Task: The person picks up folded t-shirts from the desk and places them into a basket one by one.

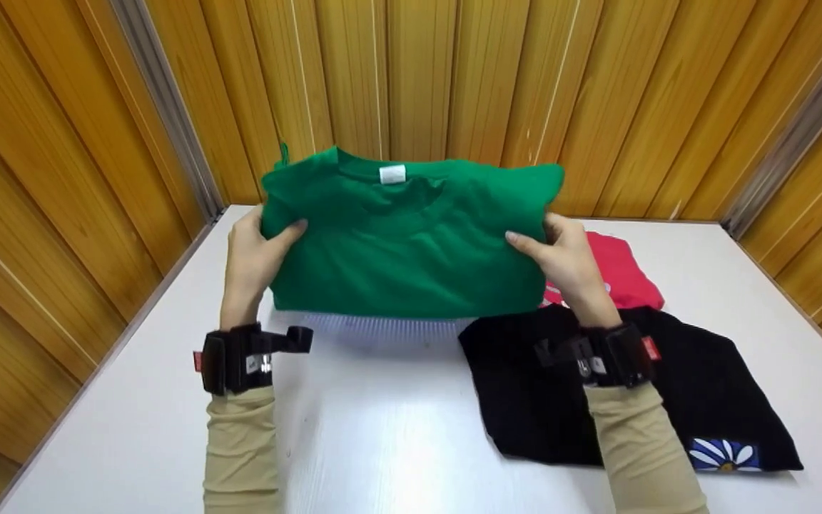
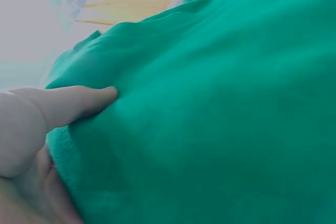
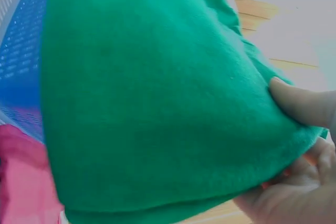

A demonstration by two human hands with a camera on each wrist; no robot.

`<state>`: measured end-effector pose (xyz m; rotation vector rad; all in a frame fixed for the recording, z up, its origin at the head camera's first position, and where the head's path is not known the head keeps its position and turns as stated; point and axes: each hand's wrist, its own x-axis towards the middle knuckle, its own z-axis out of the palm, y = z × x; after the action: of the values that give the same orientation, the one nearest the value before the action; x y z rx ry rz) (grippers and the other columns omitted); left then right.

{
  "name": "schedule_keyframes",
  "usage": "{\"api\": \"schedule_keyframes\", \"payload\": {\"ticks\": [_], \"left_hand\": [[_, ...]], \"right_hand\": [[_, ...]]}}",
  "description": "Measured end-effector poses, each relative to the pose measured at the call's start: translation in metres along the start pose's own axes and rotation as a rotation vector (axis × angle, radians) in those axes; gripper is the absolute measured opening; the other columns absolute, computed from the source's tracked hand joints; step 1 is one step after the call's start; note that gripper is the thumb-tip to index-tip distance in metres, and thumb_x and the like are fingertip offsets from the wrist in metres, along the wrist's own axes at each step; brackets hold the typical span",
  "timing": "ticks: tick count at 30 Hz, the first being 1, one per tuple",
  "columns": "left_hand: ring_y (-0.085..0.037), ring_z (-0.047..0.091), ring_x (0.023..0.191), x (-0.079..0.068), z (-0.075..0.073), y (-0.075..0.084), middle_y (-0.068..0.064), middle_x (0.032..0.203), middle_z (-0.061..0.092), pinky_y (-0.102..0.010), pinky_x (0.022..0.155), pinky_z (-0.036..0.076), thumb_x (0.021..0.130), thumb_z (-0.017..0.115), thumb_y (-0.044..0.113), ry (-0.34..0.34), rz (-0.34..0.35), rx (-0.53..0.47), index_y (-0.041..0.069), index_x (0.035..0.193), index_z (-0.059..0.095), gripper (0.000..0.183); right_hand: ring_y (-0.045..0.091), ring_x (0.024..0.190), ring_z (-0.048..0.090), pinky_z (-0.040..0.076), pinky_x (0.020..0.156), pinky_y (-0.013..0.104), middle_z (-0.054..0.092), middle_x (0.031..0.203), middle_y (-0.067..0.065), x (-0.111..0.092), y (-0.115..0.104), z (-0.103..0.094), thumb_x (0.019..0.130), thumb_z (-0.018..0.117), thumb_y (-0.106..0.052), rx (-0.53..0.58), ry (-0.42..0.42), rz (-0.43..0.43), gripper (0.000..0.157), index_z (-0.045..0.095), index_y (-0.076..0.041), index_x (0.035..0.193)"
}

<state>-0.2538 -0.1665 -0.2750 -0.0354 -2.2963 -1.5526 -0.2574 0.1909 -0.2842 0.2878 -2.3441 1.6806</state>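
A folded green T-shirt (image 1: 404, 250) is held up between my two hands, its neckline with a white label (image 1: 392, 174) at the top. My left hand (image 1: 254, 250) grips its left side, the thumb lying across the front and the fingers behind. On the opposite side my right hand (image 1: 568, 253) pinches the cloth the same way. In the right wrist view the thumb (image 3: 302, 103) presses the front of the green cloth, with fingers curled beneath its edge.
Behind the shirt stands a blue and white perforated basket (image 3: 23, 51), mostly hidden. A black garment (image 1: 703, 385) with a daisy patch (image 1: 725, 455) lies at right on the white table (image 1: 382, 428); a red garment (image 1: 621, 268) lies beyond it. Wood-patterned walls (image 1: 418, 86) surround the table.
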Motion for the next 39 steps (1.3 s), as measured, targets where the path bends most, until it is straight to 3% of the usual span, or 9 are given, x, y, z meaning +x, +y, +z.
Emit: {"api": "schedule_keyframes", "payload": {"ticks": [7, 13, 18, 24, 33, 39], "left_hand": [[-0.032, 0.061, 0.1, 0.027, 0.002, 0.003, -0.025, 0.11, 0.064, -0.048, 0.088, 0.05, 0.088, 0.064, 0.016, 0.2, 0.064, 0.056, -0.007, 0.112, 0.058, 0.033], [-0.032, 0.061, 0.097, 0.046, 0.006, -0.008, -0.024, 0.107, 0.065, -0.046, 0.085, 0.05, 0.089, 0.063, 0.018, 0.286, 0.059, 0.075, -0.005, 0.112, 0.058, 0.033], [-0.033, 0.061, 0.093, 0.056, 0.013, -0.021, -0.024, 0.104, 0.066, -0.045, 0.082, 0.047, 0.088, 0.064, 0.019, 0.293, 0.071, 0.122, -0.004, 0.111, 0.06, 0.032], [-0.032, 0.059, 0.089, 0.059, 0.033, -0.04, -0.024, 0.099, 0.066, -0.043, 0.08, 0.045, 0.087, 0.065, 0.018, 0.297, 0.068, 0.115, -0.004, 0.106, 0.061, 0.029], [-0.034, 0.059, 0.096, 0.06, 0.048, -0.066, -0.023, 0.106, 0.064, -0.045, 0.087, 0.045, 0.089, 0.063, 0.02, 0.234, -0.001, 0.119, -0.003, 0.111, 0.059, 0.032], [-0.035, 0.059, 0.101, 0.059, 0.056, -0.085, -0.021, 0.111, 0.065, -0.048, 0.09, 0.045, 0.09, 0.062, 0.024, 0.217, -0.074, 0.142, 0.001, 0.114, 0.058, 0.034]], "right_hand": [[0.006, 0.09, 0.062, 0.05, 0.083, 0.021, 0.065, 0.117, 0.022, 0.031, -0.006, 0.021, 0.087, 0.067, -0.014, -0.011, 0.109, -0.007, 0.037, 0.06, 0.006, 0.118], [0.025, 0.101, 0.063, 0.051, 0.089, 0.034, 0.066, 0.114, 0.023, 0.048, 0.003, 0.049, 0.086, 0.069, -0.01, 0.025, 0.183, -0.058, 0.034, 0.062, 0.006, 0.114], [0.023, 0.097, 0.063, 0.05, 0.087, 0.031, 0.067, 0.109, 0.023, 0.057, 0.018, 0.066, 0.085, 0.07, -0.01, 0.005, 0.226, -0.087, 0.029, 0.065, 0.007, 0.108], [0.014, 0.084, 0.061, 0.047, 0.076, 0.022, 0.07, 0.099, 0.02, 0.059, 0.04, 0.076, 0.083, 0.071, -0.009, -0.027, 0.276, -0.109, 0.022, 0.067, 0.006, 0.099], [0.028, 0.089, 0.062, 0.049, 0.083, 0.036, 0.068, 0.096, 0.022, 0.058, 0.061, 0.077, 0.083, 0.071, -0.009, -0.127, 0.271, -0.163, 0.022, 0.065, 0.007, 0.096], [0.032, 0.092, 0.061, 0.048, 0.087, 0.043, 0.067, 0.096, 0.022, 0.059, 0.071, 0.077, 0.087, 0.068, -0.017, -0.24, 0.208, -0.107, 0.024, 0.064, 0.004, 0.097]]}}
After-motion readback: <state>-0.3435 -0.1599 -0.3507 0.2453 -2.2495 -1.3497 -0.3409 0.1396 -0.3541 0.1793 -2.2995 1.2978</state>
